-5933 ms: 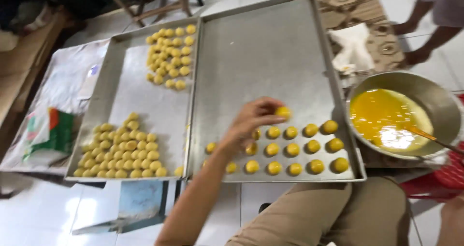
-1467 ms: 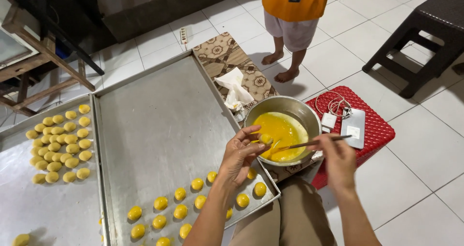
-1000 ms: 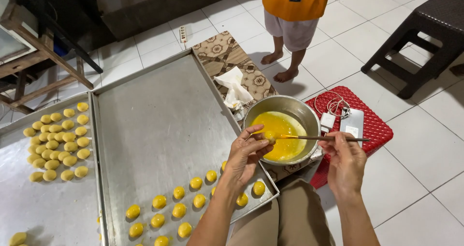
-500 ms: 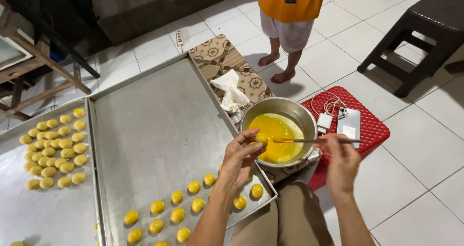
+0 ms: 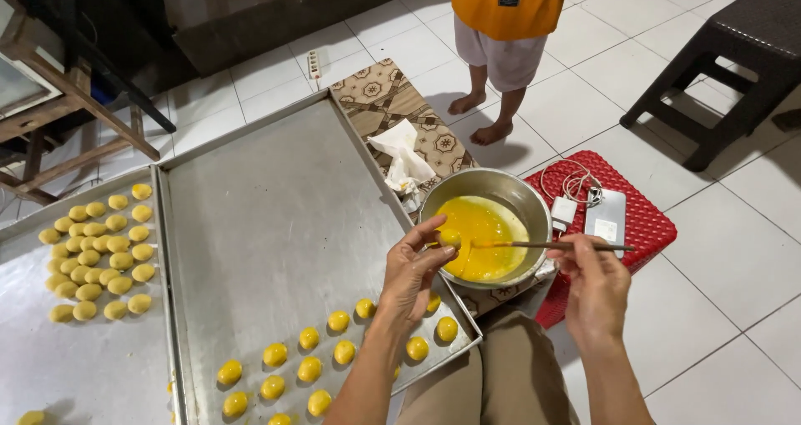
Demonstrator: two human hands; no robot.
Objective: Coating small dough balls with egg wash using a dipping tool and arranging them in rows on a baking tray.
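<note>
My left hand (image 5: 415, 268) pinches a small yellow dough ball (image 5: 450, 238) over the rim of a metal bowl (image 5: 534, 208) filled with yellow egg wash (image 5: 488, 229). In my right hand (image 5: 597, 285) is a thin brush (image 5: 542, 245), held level with its tip at the ball. Several glazed yellow balls (image 5: 310, 369) lie in rows at the near end of a large metal tray (image 5: 275, 216) in front of my knees.
A second tray (image 5: 92, 367) on the left holds a cluster of paler dough balls (image 5: 96, 250). The bowl rests beside a red plastic stool (image 5: 647, 225) carrying a phone and charger. A person stands barefoot beyond a patterned mat (image 5: 392, 108) with white cloth. A dark stool (image 5: 734, 66) stands far right.
My left hand rose from the tray with a ball to the bowl's rim. My right hand brought the brush level against it. The view drifted slightly.
</note>
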